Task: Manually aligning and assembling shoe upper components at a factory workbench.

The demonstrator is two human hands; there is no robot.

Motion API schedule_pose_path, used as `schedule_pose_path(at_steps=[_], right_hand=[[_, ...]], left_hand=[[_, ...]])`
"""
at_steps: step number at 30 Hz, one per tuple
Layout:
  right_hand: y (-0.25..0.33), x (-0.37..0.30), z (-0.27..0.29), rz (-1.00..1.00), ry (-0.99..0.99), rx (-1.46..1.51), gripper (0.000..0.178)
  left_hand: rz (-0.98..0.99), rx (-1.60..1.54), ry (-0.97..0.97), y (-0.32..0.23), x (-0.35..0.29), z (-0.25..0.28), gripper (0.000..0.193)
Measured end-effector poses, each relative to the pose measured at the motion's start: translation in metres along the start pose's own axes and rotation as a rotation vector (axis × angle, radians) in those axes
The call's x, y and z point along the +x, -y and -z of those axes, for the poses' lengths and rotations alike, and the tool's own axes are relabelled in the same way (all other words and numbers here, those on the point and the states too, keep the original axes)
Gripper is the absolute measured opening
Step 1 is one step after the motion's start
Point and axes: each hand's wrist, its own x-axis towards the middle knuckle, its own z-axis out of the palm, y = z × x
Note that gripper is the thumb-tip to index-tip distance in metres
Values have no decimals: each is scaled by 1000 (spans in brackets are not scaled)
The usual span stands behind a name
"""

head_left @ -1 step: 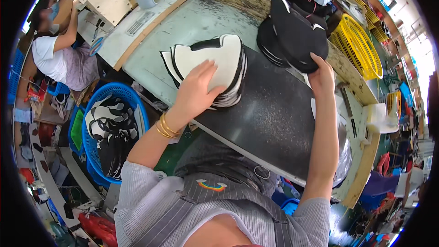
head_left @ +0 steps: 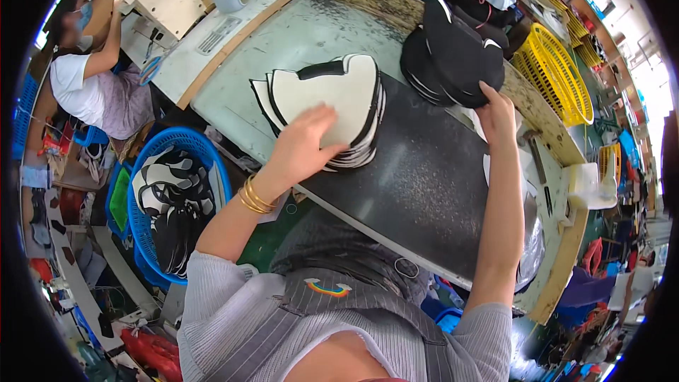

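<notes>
A stack of white curved shoe-upper pieces [head_left: 346,88] with black edges lies on the table in front of me. My left hand [head_left: 305,147] rests on its near left part, fingers stretched out and thumb apart. To the right is a pile of black shoe-upper pieces [head_left: 430,64], some with white edges. My right hand [head_left: 498,114] reaches its near right edge and pinches the top black piece [head_left: 475,71] there. The thumb's grip is partly hidden under the piece.
Beneath the stacks lies a dark, dusty board [head_left: 424,184] on the green table [head_left: 247,92]. A blue basket [head_left: 225,177] of black and white pieces stands left. A yellow basket [head_left: 555,74] is beyond the wooden edge. One person [head_left: 88,74] sits by a machine [head_left: 159,0] at far left.
My left fingertips have drawn back slightly toward me over the white stack. The top black piece by my right hand has shifted a little to the left.
</notes>
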Motion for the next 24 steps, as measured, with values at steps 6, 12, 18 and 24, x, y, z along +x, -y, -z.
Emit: schedule_pose_path(at_steps=[6,12,18,24], right_hand=[[-61,-86,-76,203,192,-598,26],[-60,-130,-143,726,506,-850,21],[-100,-112,-183,753,428,-1338,34],[-79,-100,-146,465,552,-509,18]], left_hand=[[-107,5,56,15,-9,5,40],[35,-57,-101,26,8,-7,17],[180,-216,-706,57,69,36,16],[-259,58,-1134,-60,89,64,20]])
